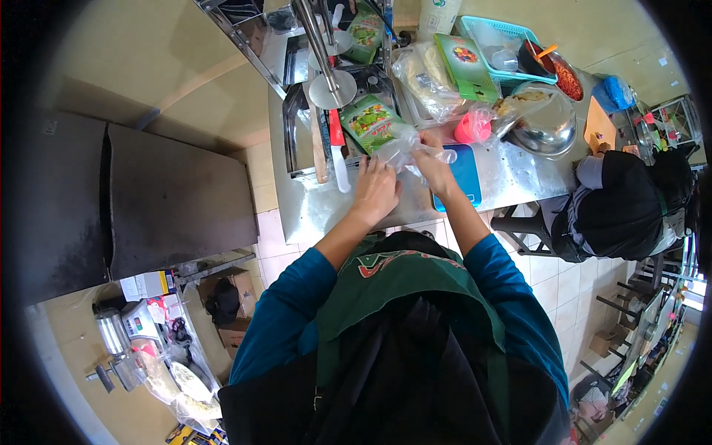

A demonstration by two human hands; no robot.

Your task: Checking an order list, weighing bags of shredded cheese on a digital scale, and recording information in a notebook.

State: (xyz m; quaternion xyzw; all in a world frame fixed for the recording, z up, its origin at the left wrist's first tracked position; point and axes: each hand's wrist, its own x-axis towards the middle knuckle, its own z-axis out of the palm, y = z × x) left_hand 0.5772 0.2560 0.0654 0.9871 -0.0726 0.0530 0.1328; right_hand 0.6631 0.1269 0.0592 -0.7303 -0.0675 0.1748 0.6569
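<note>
My right hand [433,167] grips a crumpled clear plastic bag [396,151] above the steel table. The fingers of my left hand [376,189] rest against the bag's left side; whether they pinch it is hidden. Just behind the bag lies a green printed pouch [370,119], in the tray of a steel appliance. A blue kitchen scale [466,181] sits partly beneath my right wrist. To the left of my left hand are a knife with a white handle and red sheath [337,142] and a wooden-handled tool [320,150].
The steel appliance's rod and disc [332,90] rise at the back left. Beyond the scale stand a pink cup [473,130], bagged flatbreads [428,78], a steel bowl [545,128] and a turquoise basket [500,28]. A co-worker [628,206] sits at the table's right end.
</note>
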